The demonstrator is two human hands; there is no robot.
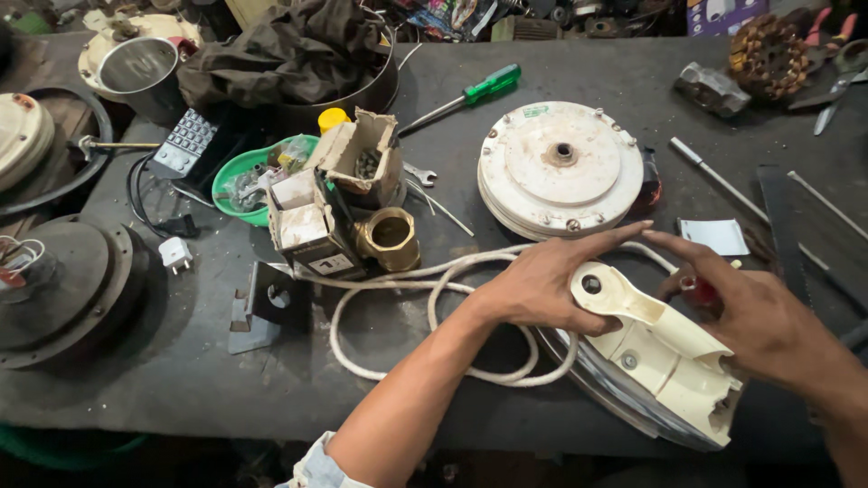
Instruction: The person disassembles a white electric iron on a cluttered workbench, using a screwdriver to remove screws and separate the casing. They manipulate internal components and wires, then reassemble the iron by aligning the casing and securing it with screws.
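Single view, head-mounted. The camera looks steeply down and forward onto the counter (181,361) from the person's standing side, whose near edge runs along the bottom of the frame. Range is close: both forearms enter from the lower edge, the left hand (542,285) at centre and the right hand (750,312) at right. The far edge of the counter lies along the top of the frame. No second view is supplied for overlap.

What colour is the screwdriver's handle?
Green; the screwdriver shows clearly in the head view, lying on the table.
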